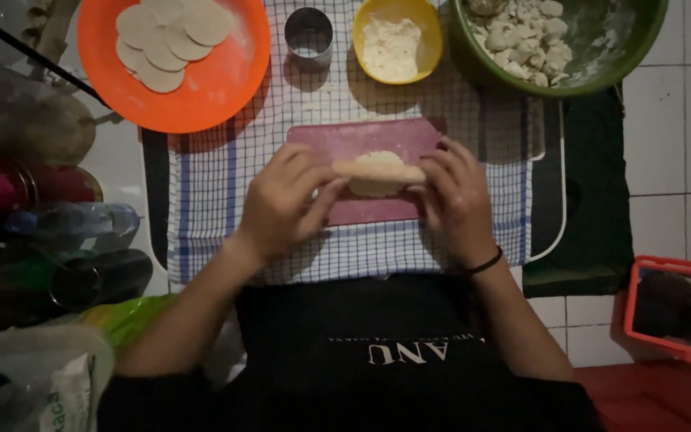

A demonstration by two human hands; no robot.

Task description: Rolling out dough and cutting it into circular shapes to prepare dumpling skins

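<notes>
A pale rolling pin lies across a flattened piece of dough on a dark red board. My left hand presses on the pin's left end, and my right hand presses on its right end, a black band on that wrist. Both hands rest over the board, which sits on a blue-checked cloth.
An orange plate with several round dough discs stands at the back left. Behind the board are a metal ring cutter, a yellow bowl of flour and a green bowl of dough lumps. Bottles crowd the left; an orange crate sits right.
</notes>
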